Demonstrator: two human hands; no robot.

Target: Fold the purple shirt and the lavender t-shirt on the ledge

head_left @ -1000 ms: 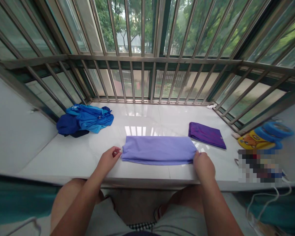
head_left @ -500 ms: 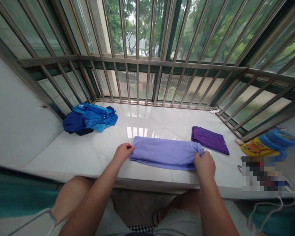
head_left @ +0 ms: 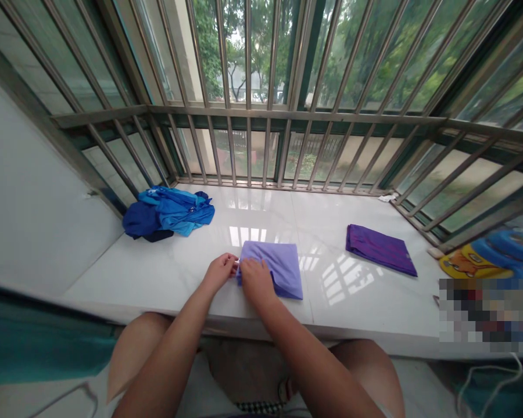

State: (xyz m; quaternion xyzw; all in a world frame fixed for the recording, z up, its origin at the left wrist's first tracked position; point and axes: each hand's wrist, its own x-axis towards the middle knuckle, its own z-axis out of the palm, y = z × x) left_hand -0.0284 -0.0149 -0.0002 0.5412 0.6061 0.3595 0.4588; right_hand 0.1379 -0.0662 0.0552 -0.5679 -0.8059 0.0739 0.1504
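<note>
A lavender cloth [head_left: 286, 268], possibly a garment, lies folded in half on the white ledge in front of me. My left hand [head_left: 221, 273] has its fingers pinched together at the cloth's left edge. Over that same edge lies my right hand [head_left: 257, 282], its fingers curled onto the upper layer and holding the end brought across. The right hand's fingertips and part of the cloth's left side are hidden beneath it. To the right, apart from both hands, rests a folded purple cloth [head_left: 381, 251].
A crumpled heap of blue clothes [head_left: 181, 210] sits at the ledge's left end. On the right stand a blue-and-yellow container [head_left: 475, 258] and a pixelated patch of items [head_left: 482, 316]. Metal window bars [head_left: 261, 118] enclose the white ledge [head_left: 366, 307] at the back.
My right hand has carried the lavender cloth's right end over to the left, folding the long strip in half. The left hand has stayed by the left edge. The view has shifted slightly.
</note>
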